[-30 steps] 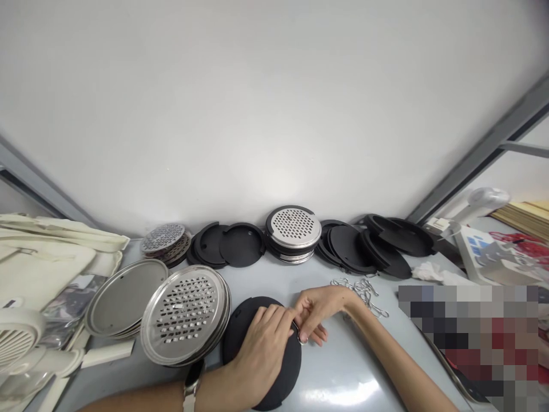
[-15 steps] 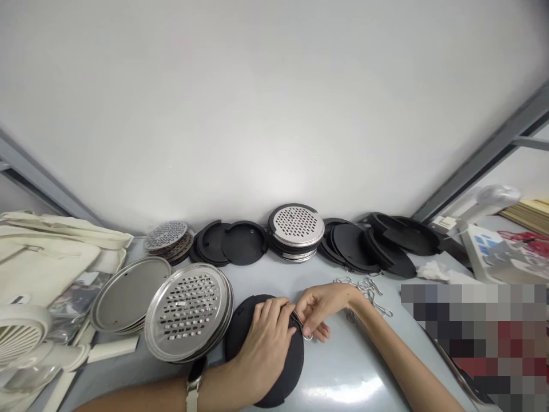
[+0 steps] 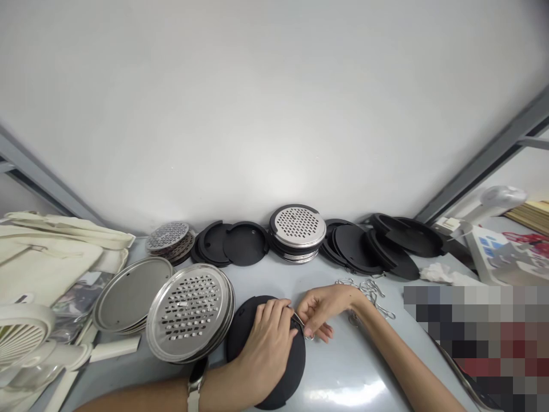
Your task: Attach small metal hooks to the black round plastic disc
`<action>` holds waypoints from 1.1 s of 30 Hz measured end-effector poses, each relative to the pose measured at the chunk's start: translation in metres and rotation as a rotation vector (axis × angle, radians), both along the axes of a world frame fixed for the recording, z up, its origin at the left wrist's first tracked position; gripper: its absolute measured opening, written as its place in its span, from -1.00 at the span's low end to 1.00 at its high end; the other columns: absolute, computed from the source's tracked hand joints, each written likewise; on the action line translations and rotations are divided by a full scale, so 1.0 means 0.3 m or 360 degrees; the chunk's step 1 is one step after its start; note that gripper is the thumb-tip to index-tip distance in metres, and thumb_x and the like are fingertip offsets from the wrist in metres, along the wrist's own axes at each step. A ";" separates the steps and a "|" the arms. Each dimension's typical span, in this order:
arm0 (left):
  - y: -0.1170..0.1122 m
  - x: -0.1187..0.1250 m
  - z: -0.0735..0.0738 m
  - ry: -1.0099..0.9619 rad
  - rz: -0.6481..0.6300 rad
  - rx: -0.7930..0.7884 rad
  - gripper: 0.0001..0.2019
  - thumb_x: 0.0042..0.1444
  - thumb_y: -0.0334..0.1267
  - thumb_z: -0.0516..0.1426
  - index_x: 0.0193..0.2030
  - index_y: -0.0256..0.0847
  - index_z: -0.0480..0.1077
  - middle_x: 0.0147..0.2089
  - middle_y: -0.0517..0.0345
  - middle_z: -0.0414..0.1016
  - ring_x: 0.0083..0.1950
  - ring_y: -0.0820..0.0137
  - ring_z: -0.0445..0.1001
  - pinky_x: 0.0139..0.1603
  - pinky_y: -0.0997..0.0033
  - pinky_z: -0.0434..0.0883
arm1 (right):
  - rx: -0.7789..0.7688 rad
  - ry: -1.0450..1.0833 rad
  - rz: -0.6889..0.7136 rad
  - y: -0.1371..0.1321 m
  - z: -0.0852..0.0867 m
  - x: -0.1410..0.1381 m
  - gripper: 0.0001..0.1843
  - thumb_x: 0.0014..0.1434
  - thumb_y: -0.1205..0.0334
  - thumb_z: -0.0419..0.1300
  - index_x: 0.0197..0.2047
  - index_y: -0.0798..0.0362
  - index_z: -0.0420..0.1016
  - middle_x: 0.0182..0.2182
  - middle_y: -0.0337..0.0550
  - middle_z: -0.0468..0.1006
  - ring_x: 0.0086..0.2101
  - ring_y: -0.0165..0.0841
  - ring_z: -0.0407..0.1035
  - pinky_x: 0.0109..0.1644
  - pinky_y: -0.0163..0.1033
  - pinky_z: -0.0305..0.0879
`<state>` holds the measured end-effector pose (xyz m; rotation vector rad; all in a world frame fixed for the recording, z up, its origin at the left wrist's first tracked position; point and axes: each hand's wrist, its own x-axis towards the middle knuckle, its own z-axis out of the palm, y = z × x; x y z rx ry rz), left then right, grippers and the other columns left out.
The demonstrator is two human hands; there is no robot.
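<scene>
A black round disc [image 3: 246,326] lies flat on the grey table in front of me. My left hand [image 3: 266,349] rests on top of it, fingers curled over its right edge, a watch on the wrist. My right hand [image 3: 322,309] pinches a small wire ring clip [image 3: 305,331] at the disc's right edge, right against my left fingertips. A loose pile of similar wire clips [image 3: 369,293] lies just behind my right wrist.
Perforated steel discs [image 3: 189,312] and plain steel plates [image 3: 131,293] are stacked at left. Along the wall stand small perforated discs [image 3: 168,239], black discs [image 3: 234,243], a steel-topped stack [image 3: 295,229] and more black discs [image 3: 377,249]. A cream fan [image 3: 21,337] sits far left.
Both hands stay at the disc's right edge; the right fingers have shifted slightly around the wire clip. The view has drifted a little.
</scene>
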<state>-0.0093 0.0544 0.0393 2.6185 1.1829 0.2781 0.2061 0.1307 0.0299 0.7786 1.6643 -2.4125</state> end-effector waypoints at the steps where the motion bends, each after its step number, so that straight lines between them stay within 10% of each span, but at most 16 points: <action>1: 0.001 0.000 -0.003 -0.0019 -0.0003 -0.0010 -0.80 0.31 -0.38 -0.06 0.04 -0.20 0.21 0.11 -0.02 0.26 0.09 0.15 0.26 0.10 -0.04 0.27 | 0.0000 0.0000 0.0000 0.000 -0.001 -0.001 -0.68 0.04 0.09 0.39 -0.37 0.21 0.50 -0.61 -0.31 0.54 -0.62 -0.56 0.41 -0.54 -0.53 0.33; 33: -0.003 -0.007 -0.007 -0.0093 -0.0077 0.0001 -0.79 0.33 -0.42 -0.12 0.02 -0.18 0.22 0.07 0.05 0.27 0.04 0.22 0.24 0.09 0.09 0.23 | -0.0009 0.0064 -0.0073 0.001 -0.010 -0.004 -0.59 0.03 -0.02 0.37 -0.34 0.21 0.49 -0.55 -0.25 0.57 -0.59 -0.52 0.44 -0.52 -0.48 0.36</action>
